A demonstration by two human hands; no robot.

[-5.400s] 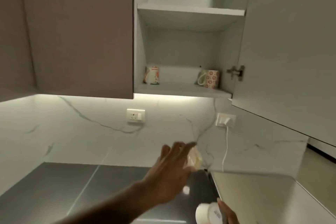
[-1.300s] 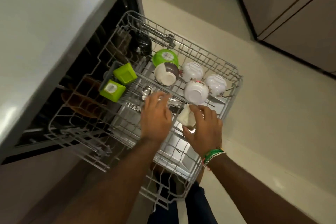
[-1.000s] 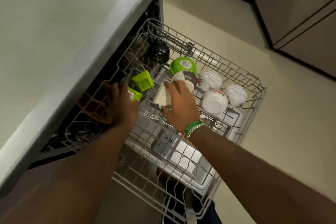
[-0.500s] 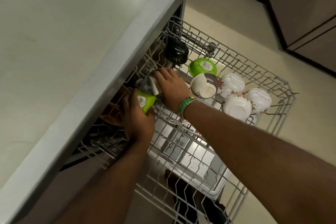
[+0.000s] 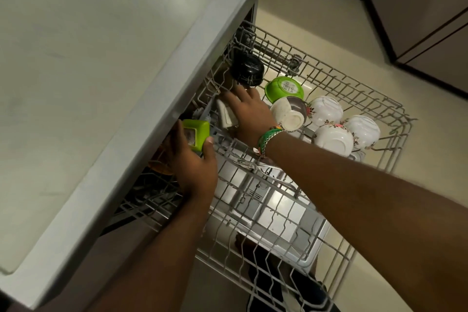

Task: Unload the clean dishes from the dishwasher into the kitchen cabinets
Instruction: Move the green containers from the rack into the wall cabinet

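Left hand (image 5: 193, 164) round one green cup (image 5: 196, 134), right hand (image 5: 249, 114) on one white cup (image 5: 225, 115).

The light is dim and greenish, with soft pale glare on the countertop (image 5: 83, 63) and a bright patch on the metal under the rack (image 5: 326, 78). Under the counter edge all is deep shadow. Straight lines bend near the borders, and the near forearm is slightly soft.

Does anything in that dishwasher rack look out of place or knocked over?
One thing: the cream cup lies tipped on its side against the green bowl, while the white floral bowls beside it sit neatly upside down. Nothing looks broken or spilled.
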